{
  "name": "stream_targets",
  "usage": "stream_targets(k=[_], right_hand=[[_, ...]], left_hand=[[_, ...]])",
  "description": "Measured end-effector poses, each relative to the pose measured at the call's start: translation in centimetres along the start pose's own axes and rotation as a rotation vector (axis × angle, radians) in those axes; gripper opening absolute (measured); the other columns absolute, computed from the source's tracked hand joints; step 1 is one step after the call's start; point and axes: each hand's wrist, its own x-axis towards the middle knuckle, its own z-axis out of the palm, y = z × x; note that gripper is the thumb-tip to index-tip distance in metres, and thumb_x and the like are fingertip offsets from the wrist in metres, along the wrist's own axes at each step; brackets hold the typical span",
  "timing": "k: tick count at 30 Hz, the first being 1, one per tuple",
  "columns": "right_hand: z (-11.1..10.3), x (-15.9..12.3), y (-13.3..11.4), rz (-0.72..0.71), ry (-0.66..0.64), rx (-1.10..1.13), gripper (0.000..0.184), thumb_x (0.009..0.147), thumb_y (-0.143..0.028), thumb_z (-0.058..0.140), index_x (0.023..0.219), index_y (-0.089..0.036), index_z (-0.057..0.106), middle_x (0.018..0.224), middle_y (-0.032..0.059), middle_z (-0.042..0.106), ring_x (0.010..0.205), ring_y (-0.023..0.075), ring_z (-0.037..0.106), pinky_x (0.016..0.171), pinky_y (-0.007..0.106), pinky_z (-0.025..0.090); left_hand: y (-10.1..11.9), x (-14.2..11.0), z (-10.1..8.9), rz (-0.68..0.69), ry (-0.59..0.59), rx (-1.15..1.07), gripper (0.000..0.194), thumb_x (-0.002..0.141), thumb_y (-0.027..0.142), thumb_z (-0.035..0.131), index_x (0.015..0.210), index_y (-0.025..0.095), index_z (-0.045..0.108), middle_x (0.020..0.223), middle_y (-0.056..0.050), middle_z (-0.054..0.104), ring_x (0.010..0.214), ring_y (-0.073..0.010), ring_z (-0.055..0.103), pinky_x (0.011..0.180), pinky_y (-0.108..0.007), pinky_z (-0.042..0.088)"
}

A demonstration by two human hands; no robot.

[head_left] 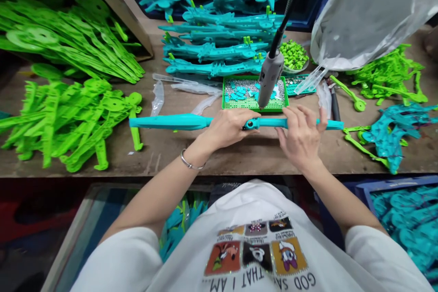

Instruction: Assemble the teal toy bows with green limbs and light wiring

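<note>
A long teal plastic toy part (171, 122) lies level across the front of the bench, before my body. My left hand (230, 124) is closed around it just left of its middle, beside a round hub with a dark hole. Farther right, my right hand (301, 132) rests on the thinner end, fingers bent over the top and thumb below. Right behind my hands hangs a grey electric screwdriver (270, 77), its tip close above a green tray (226, 106) of small screws and teal pieces. Neither hand touches the screwdriver.
Lime-green plastic parts (75, 123) are heaped at left. Rows of teal parts (215, 50) lie behind the tray, near a bowl of small green pieces (293, 54). A white bag (369, 13) stands at right, with teal parts (393, 130) nearer the bench edge.
</note>
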Motion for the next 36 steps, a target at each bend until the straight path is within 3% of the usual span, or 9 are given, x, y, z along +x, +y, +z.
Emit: stream_targets(k=[3, 7, 13, 19, 23, 27, 32, 34, 36], right_hand=[[-0.9, -0.7, 0.5, 0.065, -0.003, -0.019, 0.039, 0.099, -0.030, 0.056, 0.136, -0.021, 0.062, 0.130, 0.0121, 0.074, 0.133, 0.0367, 0.055, 0.124, 0.067, 0.010], [-1.1, -1.2, 0.7, 0.065, 0.008, -0.030, 0.032, 0.100, -0.030, 0.055, 0.128, -0.023, 0.067, 0.127, 0.0101, 0.076, 0.121, 0.0334, 0.062, 0.125, 0.064, 0.011], [0.2, -2.9, 1.1, 0.072, -0.014, -0.029, 0.029, 0.093, -0.025, 0.062, 0.121, -0.025, 0.071, 0.120, 0.0076, 0.077, 0.111, 0.0306, 0.061, 0.119, 0.057, 0.022], [4.0, -5.5, 2.3, 0.050, -0.033, -0.045, 0.028, 0.092, -0.027, 0.063, 0.118, -0.027, 0.072, 0.121, 0.0088, 0.075, 0.112, 0.0320, 0.060, 0.105, 0.052, 0.033], [5.2, -5.6, 2.9, 0.036, -0.100, 0.029, 0.028, 0.095, -0.030, 0.061, 0.120, -0.025, 0.070, 0.122, 0.0111, 0.074, 0.113, 0.0321, 0.060, 0.104, 0.051, 0.038], [5.0, -2.8, 3.1, 0.088, -0.086, 0.376, 0.049, 0.095, -0.039, 0.063, 0.139, -0.019, 0.056, 0.129, 0.0171, 0.066, 0.114, 0.0294, 0.062, 0.100, 0.047, 0.049], [5.7, 3.9, 2.2, 0.178, -0.049, 0.671, 0.075, 0.097, -0.047, 0.059, 0.160, -0.026, 0.023, 0.143, 0.0173, 0.058, 0.116, 0.0245, 0.065, 0.094, 0.042, 0.055], [6.4, 6.5, 1.5, 0.163, -0.098, 0.676, 0.074, 0.100, -0.051, 0.055, 0.161, -0.027, 0.022, 0.142, 0.0164, 0.059, 0.116, 0.0231, 0.066, 0.093, 0.040, 0.055], [7.1, 8.6, 0.8, 0.159, -0.135, 0.720, 0.067, 0.100, -0.056, 0.051, 0.158, -0.027, 0.031, 0.133, 0.0144, 0.065, 0.110, 0.0220, 0.068, 0.091, 0.039, 0.056]], left_hand=[[0.0, -0.2, 0.1, 0.003, 0.004, 0.004, 0.044, 0.096, 0.049, 0.068, 0.127, 0.019, 0.070, 0.122, -0.012, 0.078, 0.110, -0.0272, 0.075, 0.095, -0.037, 0.059], [0.3, -0.7, 0.3, 0.003, 0.012, 0.021, 0.044, 0.096, 0.045, 0.068, 0.132, 0.019, 0.067, 0.124, -0.013, 0.076, 0.114, -0.0281, 0.073, 0.098, -0.039, 0.058], [1.8, -3.2, 1.2, -0.059, -0.019, 0.096, 0.048, 0.098, 0.041, 0.064, 0.140, 0.018, 0.061, 0.137, -0.016, 0.070, 0.124, -0.0324, 0.068, 0.105, -0.048, 0.054], [1.6, -6.0, 4.8, -0.131, -0.039, 0.140, 0.057, 0.093, 0.018, 0.058, 0.150, 0.021, 0.054, 0.155, -0.016, 0.056, 0.138, -0.0342, 0.059, 0.108, -0.054, 0.052], [1.2, -6.7, 7.0, -0.152, -0.005, 0.121, 0.057, 0.095, 0.017, 0.055, 0.151, 0.019, 0.053, 0.158, -0.017, 0.053, 0.143, -0.0344, 0.054, 0.112, -0.055, 0.048], [1.3, -7.1, 7.5, -0.137, -0.012, 0.100, 0.062, 0.098, 0.023, 0.056, 0.158, 0.018, 0.043, 0.162, -0.018, 0.047, 0.151, -0.0351, 0.045, 0.119, -0.058, 0.042], [2.4, -7.4, 7.8, -0.170, -0.009, 0.087, 0.088, 0.095, 0.044, 0.066, 0.165, 0.012, 0.025, 0.168, -0.024, 0.035, 0.157, -0.0377, 0.034, 0.127, -0.061, 0.030], [2.9, -7.3, 8.3, -0.207, 0.021, 0.106, 0.091, 0.094, 0.047, 0.067, 0.165, 0.010, 0.023, 0.168, -0.026, 0.032, 0.157, -0.0385, 0.034, 0.128, -0.062, 0.028], [3.2, -7.2, 8.8, -0.244, 0.048, 0.127, 0.089, 0.095, 0.048, 0.066, 0.164, 0.009, 0.025, 0.167, -0.027, 0.033, 0.156, -0.0388, 0.036, 0.128, -0.061, 0.027]])
